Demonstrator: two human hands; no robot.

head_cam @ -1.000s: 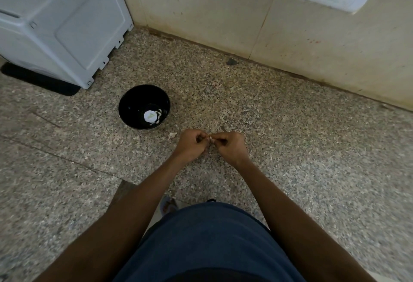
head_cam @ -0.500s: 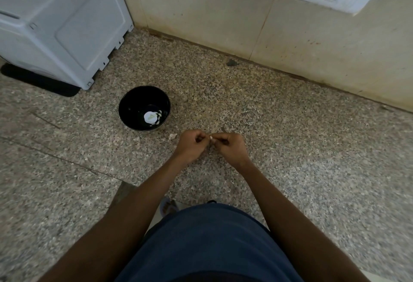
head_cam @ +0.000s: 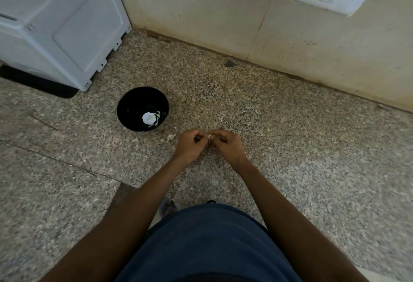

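While little has shifted, I see my left hand (head_cam: 190,144) and right hand (head_cam: 229,145) still pinching the pale piece (head_cam: 209,136), so peeling looks unfinished.

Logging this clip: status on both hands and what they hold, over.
Left hand and right hand pinch one small pale piece. Black bowl apart, to their left, white bits inside. Pale scrap on counter beside bowl; nothing in the way.

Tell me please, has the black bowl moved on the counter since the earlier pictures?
No. The black bowl keeps the same place beside the lower corner of the white appliance.
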